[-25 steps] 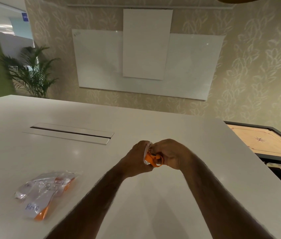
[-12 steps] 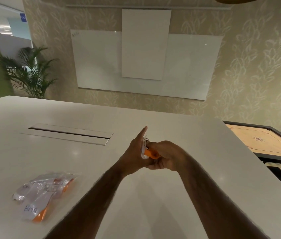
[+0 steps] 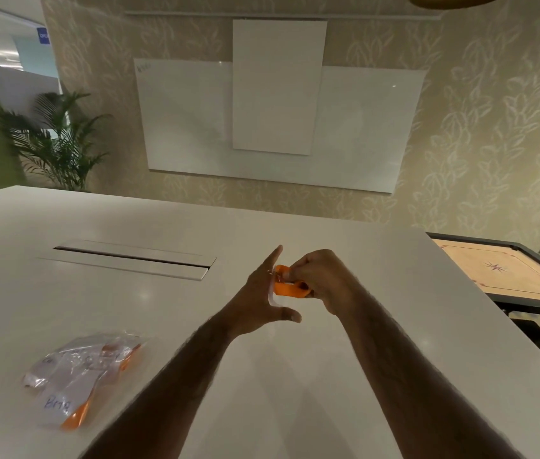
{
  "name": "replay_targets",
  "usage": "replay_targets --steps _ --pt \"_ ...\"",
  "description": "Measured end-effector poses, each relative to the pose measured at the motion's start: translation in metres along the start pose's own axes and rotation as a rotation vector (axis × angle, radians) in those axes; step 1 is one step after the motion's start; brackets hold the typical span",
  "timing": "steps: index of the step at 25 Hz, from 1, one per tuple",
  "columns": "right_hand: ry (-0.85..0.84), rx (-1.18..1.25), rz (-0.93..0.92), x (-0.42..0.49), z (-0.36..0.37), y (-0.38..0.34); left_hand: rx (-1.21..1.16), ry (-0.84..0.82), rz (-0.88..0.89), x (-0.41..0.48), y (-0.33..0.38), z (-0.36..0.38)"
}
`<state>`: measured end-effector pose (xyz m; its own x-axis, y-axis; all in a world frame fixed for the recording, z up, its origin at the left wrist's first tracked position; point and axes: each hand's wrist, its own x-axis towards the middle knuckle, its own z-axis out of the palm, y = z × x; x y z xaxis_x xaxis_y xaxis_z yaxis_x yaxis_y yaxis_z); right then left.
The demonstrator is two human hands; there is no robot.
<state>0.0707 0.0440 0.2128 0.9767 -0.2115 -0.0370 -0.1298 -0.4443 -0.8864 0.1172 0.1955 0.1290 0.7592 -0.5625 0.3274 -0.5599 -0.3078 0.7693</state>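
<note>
Orange plastic piece point(image 3: 290, 288) held above tabletop point(image 3: 295, 392), right of cable hatch point(image 3: 129, 260). Right hand point(image 3: 325, 279) pinches it, fingers curled; left hand point(image 3: 257, 293) spread flat against it. Likely light, stiff, small: pinch at edges.

A single wide-angle view is taken from head height, directed forward and downward across the broad white tabletop point(image 3: 63, 293); the left hand point(image 3: 260, 294) and right hand point(image 3: 326, 279) are framed close.
</note>
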Motion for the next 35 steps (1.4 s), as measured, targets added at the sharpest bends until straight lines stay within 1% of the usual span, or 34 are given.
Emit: replay_targets --steps 4,8,10,14,16,18,20,23,26,28,31,35 --pt "0.009 0.095 0.041 0.003 0.003 0.002 0.011 0.016 0.002 0.004 0.005 0.008" --pt "-0.085 0.157 0.108 0.006 0.008 0.009 0.01 0.038 0.027 0.007 0.005 0.006" --pt "-0.117 0.108 0.128 0.008 0.005 0.008 0.006 0.047 0.033 0.005 0.007 0.008" --pt "-0.212 -0.091 0.221 0.007 -0.002 0.003 -0.012 0.07 0.057 0.006 0.009 0.011" --pt "-0.229 -0.085 0.289 0.006 -0.004 0.006 -0.032 0.055 0.058 0.008 0.012 0.013" --pt "-0.254 -0.011 0.334 0.005 -0.001 0.006 -0.081 0.033 0.042 0.009 0.014 0.015" --pt "-0.206 -0.007 0.301 0.005 0.004 0.009 -0.117 0.036 0.043 0.009 0.014 0.017" --pt "-0.068 -0.064 0.201 0.008 0.009 0.014 -0.078 0.074 0.107 0.009 0.012 0.019" --pt "-0.059 -0.092 0.205 0.006 0.011 0.013 -0.088 0.107 0.125 0.01 0.011 0.021" --pt "-0.125 -0.075 0.198 0.004 0.003 0.007 -0.108 0.143 0.111 0.01 0.009 0.021" --pt "-0.265 -0.002 0.222 -0.001 -0.014 0.0 -0.139 0.165 0.079 0.01 0.003 0.017" --pt "-0.418 -0.183 0.216 -0.006 -0.013 0.001 -0.124 0.152 0.126 0.014 0.004 0.021"
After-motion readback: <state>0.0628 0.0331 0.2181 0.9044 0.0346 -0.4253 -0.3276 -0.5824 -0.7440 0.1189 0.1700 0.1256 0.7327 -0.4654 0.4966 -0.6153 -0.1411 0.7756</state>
